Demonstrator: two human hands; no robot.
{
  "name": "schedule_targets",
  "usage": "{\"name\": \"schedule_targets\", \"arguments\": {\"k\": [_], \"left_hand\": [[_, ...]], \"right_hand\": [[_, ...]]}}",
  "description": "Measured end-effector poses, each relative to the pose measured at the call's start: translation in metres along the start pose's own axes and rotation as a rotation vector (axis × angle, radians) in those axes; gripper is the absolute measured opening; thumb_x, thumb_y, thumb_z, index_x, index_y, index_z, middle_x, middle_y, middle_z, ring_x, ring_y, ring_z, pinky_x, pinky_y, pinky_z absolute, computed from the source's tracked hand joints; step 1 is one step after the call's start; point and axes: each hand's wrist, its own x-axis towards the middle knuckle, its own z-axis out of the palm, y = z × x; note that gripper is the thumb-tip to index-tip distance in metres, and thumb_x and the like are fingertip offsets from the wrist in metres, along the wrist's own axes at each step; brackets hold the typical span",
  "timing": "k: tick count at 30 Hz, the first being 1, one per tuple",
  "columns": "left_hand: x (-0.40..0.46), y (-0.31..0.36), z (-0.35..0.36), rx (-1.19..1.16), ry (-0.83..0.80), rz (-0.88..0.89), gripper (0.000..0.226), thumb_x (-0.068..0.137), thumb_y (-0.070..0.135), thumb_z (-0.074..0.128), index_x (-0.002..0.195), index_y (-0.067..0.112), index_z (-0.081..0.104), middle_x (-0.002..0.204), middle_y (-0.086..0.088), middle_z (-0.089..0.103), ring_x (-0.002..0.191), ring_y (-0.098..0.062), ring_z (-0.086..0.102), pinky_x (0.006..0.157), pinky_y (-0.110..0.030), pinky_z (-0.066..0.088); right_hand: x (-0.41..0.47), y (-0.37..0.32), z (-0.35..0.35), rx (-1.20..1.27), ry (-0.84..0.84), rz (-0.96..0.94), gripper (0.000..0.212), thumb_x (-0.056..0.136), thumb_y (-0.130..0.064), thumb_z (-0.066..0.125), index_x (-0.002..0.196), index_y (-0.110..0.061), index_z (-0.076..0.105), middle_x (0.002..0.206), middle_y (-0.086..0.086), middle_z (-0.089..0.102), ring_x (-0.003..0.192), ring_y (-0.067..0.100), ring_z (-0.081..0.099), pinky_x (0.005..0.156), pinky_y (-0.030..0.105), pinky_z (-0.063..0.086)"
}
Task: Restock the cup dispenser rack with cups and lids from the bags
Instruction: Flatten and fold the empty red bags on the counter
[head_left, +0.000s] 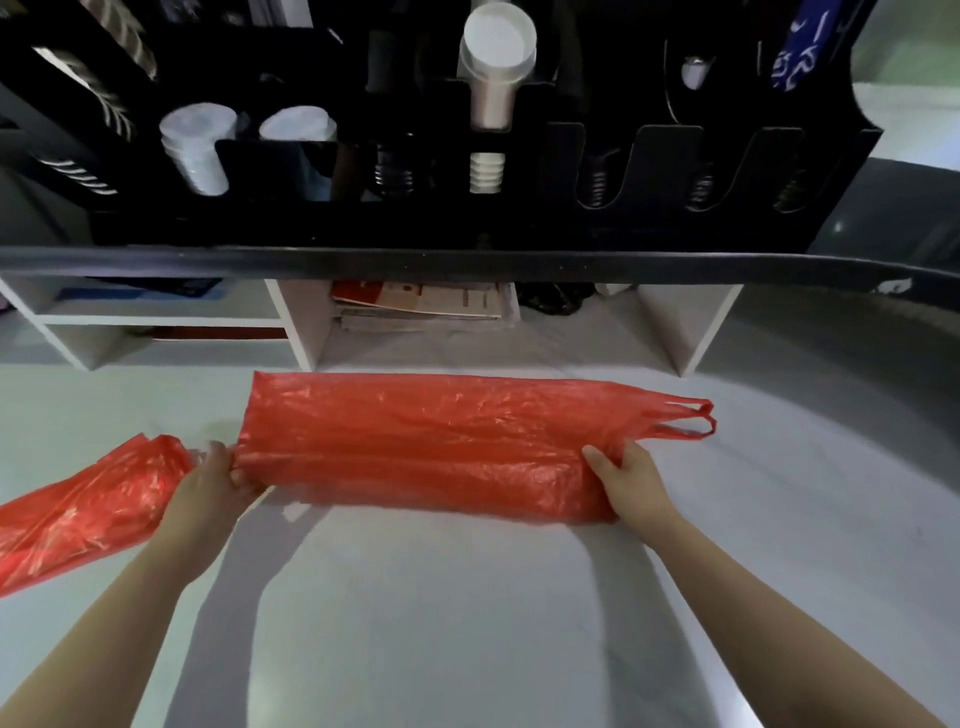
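Observation:
A long red plastic bag (426, 441) lies across the white table, its handles pointing right. My left hand (218, 478) grips the bag's left end. My right hand (628, 478) grips it near the right end, below the handles. A second red bag (88, 514) lies crumpled at the left, beside my left hand. Above stands the black cup dispenser rack (467, 223). A stack of white cups (496, 57) sits in its upper middle slot. White lids (195, 150) fill slots at its left. What the bags hold is hidden.
The rack stands on a dark shelf edge (467, 262). Below it are white cubbies (301, 327) with papers and cartons (431, 306). Several rack slots on the right show bare springs (698, 189). White tabletop (441, 623) spreads between my arms.

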Motion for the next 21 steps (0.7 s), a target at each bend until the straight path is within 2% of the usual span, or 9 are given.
{"name": "schedule_targets", "arguments": {"k": [2, 4, 5, 9, 12, 14, 16, 18, 21], "left_hand": [[-0.003, -0.006, 0.008, -0.119, -0.082, -0.002, 0.016, 0.100, 0.020, 0.048, 0.103, 0.010, 0.060, 0.111, -0.011, 0.066, 0.101, -0.028, 0.059, 0.081, -0.036, 0.043], [-0.004, -0.005, 0.013, -0.166, -0.080, 0.057, 0.019, 0.097, 0.024, 0.053, 0.089, 0.019, 0.069, 0.091, 0.007, 0.073, 0.087, -0.007, 0.065, 0.077, -0.025, 0.047], [-0.004, -0.002, 0.017, -0.176, -0.064, 0.052, 0.017, 0.094, 0.023, 0.059, 0.082, 0.020, 0.071, 0.082, 0.008, 0.073, 0.079, -0.006, 0.066, 0.074, -0.023, 0.048], [0.008, 0.010, 0.032, -0.089, -0.022, 0.015, 0.018, 0.087, 0.019, 0.068, 0.069, 0.019, 0.066, 0.068, 0.002, 0.069, 0.069, -0.017, 0.064, 0.063, -0.019, 0.044], [0.009, 0.014, 0.042, -0.011, -0.007, -0.045, 0.010, 0.083, 0.026, 0.072, 0.080, 0.021, 0.064, 0.065, 0.006, 0.069, 0.071, -0.021, 0.066, 0.059, -0.031, 0.042], [0.009, 0.014, 0.048, 0.008, -0.005, -0.048, 0.019, 0.083, 0.028, 0.072, 0.099, 0.021, 0.063, 0.066, 0.006, 0.069, 0.071, -0.021, 0.065, 0.060, -0.033, 0.041], [0.009, 0.016, 0.051, 0.008, 0.001, -0.048, 0.033, 0.085, 0.030, 0.069, 0.114, 0.021, 0.057, 0.073, 0.003, 0.069, 0.073, -0.021, 0.064, 0.062, -0.034, 0.041], [0.007, 0.021, 0.054, -0.013, 0.051, -0.033, 0.043, 0.085, 0.027, 0.068, 0.125, 0.019, 0.052, 0.093, -0.003, 0.067, 0.080, -0.023, 0.062, 0.069, -0.037, 0.045], [0.007, 0.034, 0.059, 0.062, 0.146, 0.087, 0.050, 0.085, 0.022, 0.067, 0.131, 0.015, 0.050, 0.122, -0.013, 0.057, 0.105, -0.032, 0.056, 0.089, -0.048, 0.046]], "right_hand": [[0.001, 0.003, -0.003, 0.006, 0.002, 0.020, 0.030, 0.095, -0.020, 0.058, 0.121, -0.004, 0.058, 0.118, 0.009, 0.065, 0.109, 0.024, 0.059, 0.100, 0.036, 0.042], [0.003, 0.007, -0.005, 0.001, 0.021, 0.045, 0.031, 0.095, -0.020, 0.057, 0.122, -0.004, 0.058, 0.120, 0.010, 0.065, 0.111, 0.026, 0.059, 0.101, 0.037, 0.042], [0.005, 0.008, -0.007, -0.014, 0.031, 0.055, 0.031, 0.095, -0.021, 0.057, 0.121, -0.005, 0.059, 0.119, 0.011, 0.065, 0.111, 0.027, 0.059, 0.099, 0.037, 0.043], [0.014, 0.014, -0.010, -0.110, 0.112, 0.124, 0.032, 0.090, -0.027, 0.064, 0.115, -0.008, 0.058, 0.108, 0.008, 0.067, 0.103, 0.030, 0.061, 0.085, 0.034, 0.045], [0.014, 0.020, -0.011, -0.105, 0.234, 0.196, 0.056, 0.085, -0.033, 0.069, 0.133, -0.017, 0.043, 0.117, 0.009, 0.064, 0.107, 0.030, 0.060, 0.081, 0.029, 0.041], [0.013, 0.022, -0.012, -0.094, 0.265, 0.202, 0.073, 0.085, -0.035, 0.069, 0.144, -0.022, 0.028, 0.123, 0.013, 0.062, 0.109, 0.033, 0.060, 0.085, 0.033, 0.044], [0.012, 0.021, -0.013, -0.076, 0.277, 0.195, 0.084, 0.085, -0.038, 0.068, 0.149, -0.022, 0.017, 0.128, 0.015, 0.060, 0.113, 0.035, 0.058, 0.089, 0.036, 0.044], [0.009, 0.018, -0.014, -0.075, 0.310, 0.143, 0.089, 0.084, -0.039, 0.069, 0.151, -0.022, 0.012, 0.135, 0.013, 0.053, 0.121, 0.033, 0.052, 0.093, 0.036, 0.042], [0.003, 0.014, -0.015, -0.304, 0.429, 0.007, 0.083, 0.084, -0.036, 0.067, 0.149, -0.018, 0.019, 0.142, 0.018, 0.037, 0.130, 0.035, 0.036, 0.104, 0.047, 0.033]]}}
